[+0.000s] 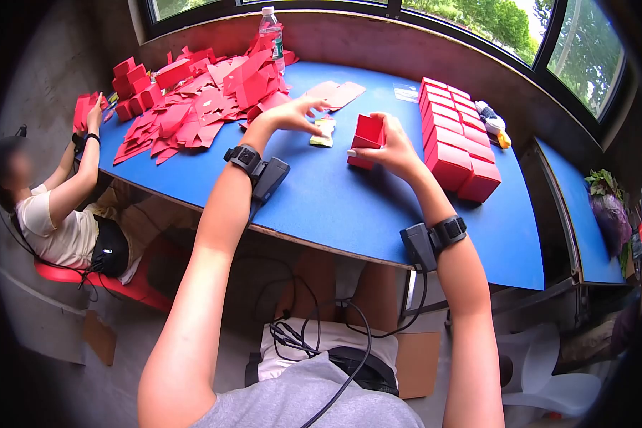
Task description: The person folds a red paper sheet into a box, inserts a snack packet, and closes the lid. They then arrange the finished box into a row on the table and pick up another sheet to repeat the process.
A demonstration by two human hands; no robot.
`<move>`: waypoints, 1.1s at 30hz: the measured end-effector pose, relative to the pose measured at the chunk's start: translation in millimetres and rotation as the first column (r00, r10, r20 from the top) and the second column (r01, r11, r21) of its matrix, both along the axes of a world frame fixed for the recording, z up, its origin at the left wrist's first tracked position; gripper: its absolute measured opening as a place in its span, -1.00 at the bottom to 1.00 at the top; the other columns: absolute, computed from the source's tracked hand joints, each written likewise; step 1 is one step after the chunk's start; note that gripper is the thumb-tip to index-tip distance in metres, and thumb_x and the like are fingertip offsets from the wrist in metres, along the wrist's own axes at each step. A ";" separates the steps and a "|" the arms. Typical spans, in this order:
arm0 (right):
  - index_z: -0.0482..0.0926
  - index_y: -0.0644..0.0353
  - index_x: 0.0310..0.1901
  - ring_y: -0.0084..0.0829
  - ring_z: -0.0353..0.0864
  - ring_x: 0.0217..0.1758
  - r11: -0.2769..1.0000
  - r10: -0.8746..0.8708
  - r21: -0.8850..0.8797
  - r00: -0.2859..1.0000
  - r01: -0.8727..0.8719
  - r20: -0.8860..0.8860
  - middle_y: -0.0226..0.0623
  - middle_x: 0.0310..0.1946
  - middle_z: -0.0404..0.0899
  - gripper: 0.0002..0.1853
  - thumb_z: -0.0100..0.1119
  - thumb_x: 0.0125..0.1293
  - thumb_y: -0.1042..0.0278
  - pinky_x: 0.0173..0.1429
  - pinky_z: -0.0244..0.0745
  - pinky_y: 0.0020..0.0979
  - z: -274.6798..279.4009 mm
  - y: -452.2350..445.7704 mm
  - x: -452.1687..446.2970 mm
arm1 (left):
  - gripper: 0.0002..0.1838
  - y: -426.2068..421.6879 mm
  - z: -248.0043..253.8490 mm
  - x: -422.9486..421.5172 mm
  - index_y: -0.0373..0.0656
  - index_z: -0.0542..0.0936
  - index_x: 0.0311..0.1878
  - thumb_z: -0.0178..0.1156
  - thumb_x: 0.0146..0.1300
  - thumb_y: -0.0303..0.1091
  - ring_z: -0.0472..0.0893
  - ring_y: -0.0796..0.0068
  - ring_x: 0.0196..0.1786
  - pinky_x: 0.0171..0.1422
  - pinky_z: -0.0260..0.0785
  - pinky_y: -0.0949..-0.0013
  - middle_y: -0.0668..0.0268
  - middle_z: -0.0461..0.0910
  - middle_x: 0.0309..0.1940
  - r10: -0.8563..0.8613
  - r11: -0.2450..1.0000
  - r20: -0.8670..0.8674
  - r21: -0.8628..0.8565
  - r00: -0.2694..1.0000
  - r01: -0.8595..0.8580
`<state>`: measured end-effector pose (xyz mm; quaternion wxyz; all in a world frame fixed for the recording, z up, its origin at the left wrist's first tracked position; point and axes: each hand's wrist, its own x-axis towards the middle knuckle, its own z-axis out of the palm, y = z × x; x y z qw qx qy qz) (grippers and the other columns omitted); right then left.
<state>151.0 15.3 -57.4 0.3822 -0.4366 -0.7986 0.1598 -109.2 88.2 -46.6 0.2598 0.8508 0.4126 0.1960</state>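
My right hand [396,146] is wrapped round a small red box [368,132], whose top is open toward me. My left hand [297,116] hovers with fingers apart over a small yellow-and-white packet [322,133] on the blue table [321,200]. Nothing shows between the left fingers, and I cannot tell whether a fingertip touches the packet. Just beyond it lie flat pinkish-red card pieces [339,94]. To the right of my right hand stand rows of red boxes [453,135], packed side by side.
A heap of flat red card blanks [200,107] covers the table's left part, with a water bottle [271,36] behind it. At far left a seated person [64,214] handles red card. Folded red boxes [132,85] are stacked near that person. Cables [299,335] hang across my lap.
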 end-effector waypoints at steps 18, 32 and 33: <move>0.36 0.23 0.06 -0.11 0.43 0.06 0.979 -0.019 0.204 0.997 0.003 0.074 -0.10 -0.07 0.39 -0.19 0.57 -0.27 0.15 0.13 0.41 -0.21 9.7 -9.0 -3.4 | -0.61 -4.2 7.2 11.4 -0.15 0.48 -0.03 0.32 0.06 -0.35 0.55 0.49 -0.14 -0.06 0.43 0.38 0.29 0.56 -0.22 -0.137 0.987 0.143 0.109 0.980 0.122; 0.08 0.21 0.31 -0.06 0.41 0.16 0.960 0.033 0.279 0.999 -0.036 0.018 0.01 0.10 0.35 0.11 0.59 -0.28 0.19 0.22 0.39 -0.21 4.0 -8.5 -9.4 | -0.74 -51.1 29.8 71.2 -0.19 0.53 -0.09 0.18 0.13 -0.61 0.65 0.47 -0.22 -0.12 0.52 0.38 0.24 0.62 -0.34 -0.229 0.865 0.323 0.501 0.918 0.039; 0.08 0.21 0.31 -0.06 0.41 0.16 0.961 0.032 0.273 0.999 -0.035 0.016 0.01 0.10 0.35 0.11 0.59 -0.28 0.19 0.22 0.39 -0.21 3.4 -8.6 -9.2 | -0.75 -49.8 28.5 70.6 -0.19 0.53 -0.09 0.20 0.13 -0.59 0.65 0.45 -0.24 -0.13 0.51 0.38 0.23 0.63 -0.35 -0.194 0.817 0.268 0.576 0.944 0.004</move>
